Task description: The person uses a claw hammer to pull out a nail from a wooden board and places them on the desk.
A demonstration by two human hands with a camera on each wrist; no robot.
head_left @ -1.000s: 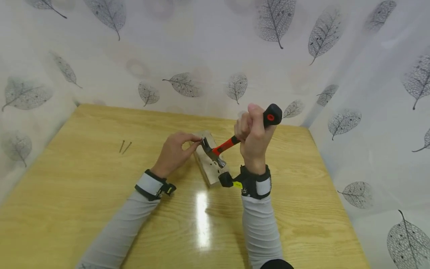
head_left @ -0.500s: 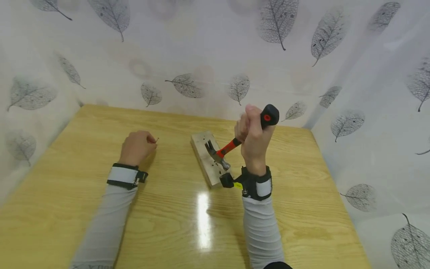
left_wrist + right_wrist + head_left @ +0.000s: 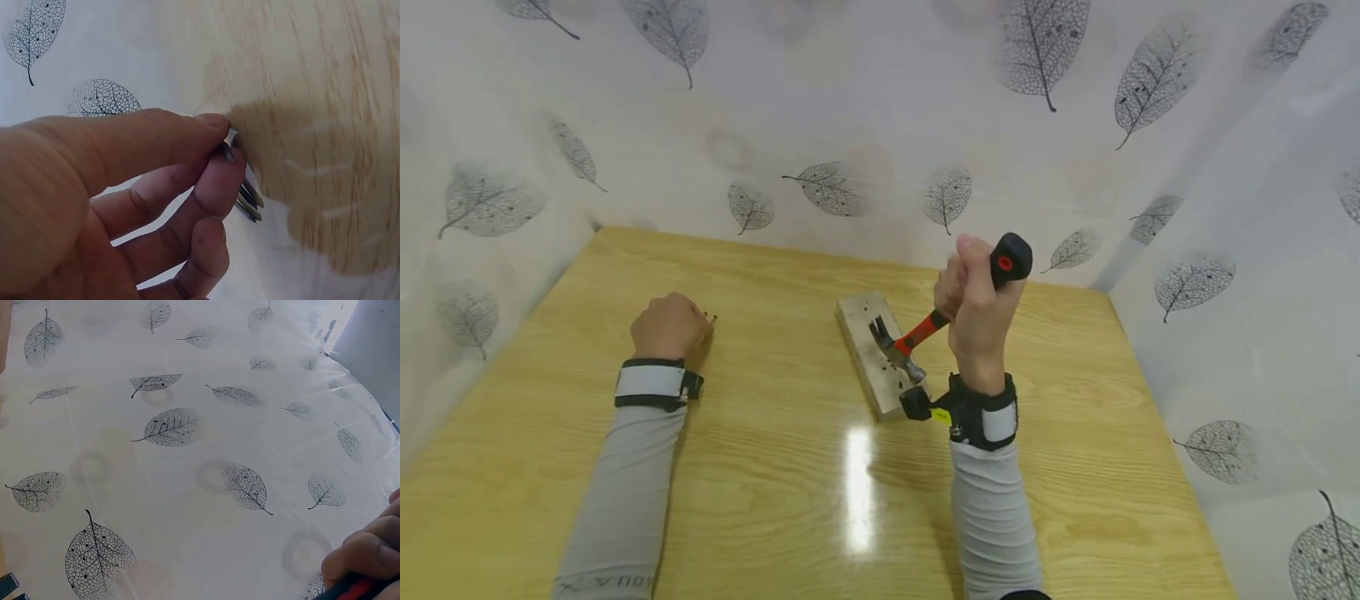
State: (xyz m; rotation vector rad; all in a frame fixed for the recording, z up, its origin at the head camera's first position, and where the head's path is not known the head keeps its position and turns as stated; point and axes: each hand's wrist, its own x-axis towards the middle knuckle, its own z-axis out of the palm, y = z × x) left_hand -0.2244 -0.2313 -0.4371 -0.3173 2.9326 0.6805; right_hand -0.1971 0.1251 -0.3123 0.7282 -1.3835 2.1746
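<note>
My left hand (image 3: 670,327) is low over the left part of the table. Its thumb and forefinger pinch a nail (image 3: 227,152), of which only a short end shows in the left wrist view. Just beyond those fingers lie more nails (image 3: 250,195), partly hidden by them. My right hand (image 3: 976,308) grips the black and red handle of a claw hammer (image 3: 916,335). The hammer's metal head overlaps a pale wood block (image 3: 871,354) in the head view, claw pointing away and to the left. Several small dark spots mark the block's top.
The wooden table (image 3: 775,467) ends at the back and sides against a white curtain (image 3: 865,100) printed with leaves. Each wrist wears a strapped camera mount; the right one (image 3: 977,412) reaches close to the block's near end.
My left hand has moved from the block's far end leftward to the nails on the table. The right hand and hammer hold about the same place over the block.
</note>
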